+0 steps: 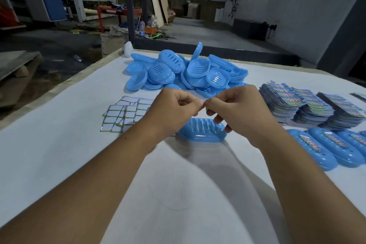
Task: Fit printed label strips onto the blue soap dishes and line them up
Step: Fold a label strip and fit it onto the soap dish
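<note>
Both hands meet above the white table (pixel 59 154), fingertips nearly touching. The left hand (pixel 174 111) has its fingers curled in, thumb and forefinger pressed together; the right hand (pixel 235 111) mirrors it, pinching at the same spot. Whatever sits between the fingertips is too small and pale to make out.

Directly under the fingers lies a single blue soap dish (pixel 202 130), slotted face up, with no label on it; the lowest right fingers hang just beside its right end. Beyond the fingertips a loose heap of blue soap dishes (pixel 178 71) lies piled, some tilted, one standing on edge. To the left of the left fingers are white-faced backing sheets (pixel 122 115) spread flat. To the right of the right fingers stand stacks of printed label strips (pixel 309 105), and nearer than those, a row of labelled dishes (pixel 324 148) lies side by side, touching.

The table's far edge runs behind the heap, its left edge slanting away. Bare cloth stretches under both forearms.
</note>
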Demonstrator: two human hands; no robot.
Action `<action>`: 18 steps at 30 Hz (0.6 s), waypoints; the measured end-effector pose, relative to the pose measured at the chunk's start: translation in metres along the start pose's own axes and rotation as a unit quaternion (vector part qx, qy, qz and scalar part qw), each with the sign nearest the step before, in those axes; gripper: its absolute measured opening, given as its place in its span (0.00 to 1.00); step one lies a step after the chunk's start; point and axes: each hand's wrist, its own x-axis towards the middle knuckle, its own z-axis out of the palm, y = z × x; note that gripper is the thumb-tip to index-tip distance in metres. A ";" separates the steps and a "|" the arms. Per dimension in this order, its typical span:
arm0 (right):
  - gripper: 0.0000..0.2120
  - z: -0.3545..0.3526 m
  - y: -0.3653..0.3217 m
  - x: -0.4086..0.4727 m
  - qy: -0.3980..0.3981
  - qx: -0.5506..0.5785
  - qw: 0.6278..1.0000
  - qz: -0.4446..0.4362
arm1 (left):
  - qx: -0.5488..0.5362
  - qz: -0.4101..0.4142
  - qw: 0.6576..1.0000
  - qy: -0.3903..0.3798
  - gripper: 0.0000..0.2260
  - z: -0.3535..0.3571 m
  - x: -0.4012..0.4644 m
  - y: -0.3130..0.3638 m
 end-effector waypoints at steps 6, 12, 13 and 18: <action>0.09 0.001 0.001 -0.001 -0.010 0.001 1.000 -0.015 | -0.004 -0.010 1.000 -0.016 0.07 -0.001 0.000 0.001; 0.11 0.002 0.005 -0.002 -0.051 -0.028 0.998 -0.034 | -0.004 -0.009 1.000 0.014 0.09 -0.005 0.002 0.000; 0.11 0.003 0.005 -0.001 -0.053 -0.028 0.998 -0.035 | -0.006 -0.014 1.000 0.023 0.09 -0.005 0.003 0.000; 0.09 -0.002 0.011 0.005 0.039 -0.024 0.999 0.022 | 0.017 -0.048 0.997 0.056 0.11 -0.005 0.006 -0.001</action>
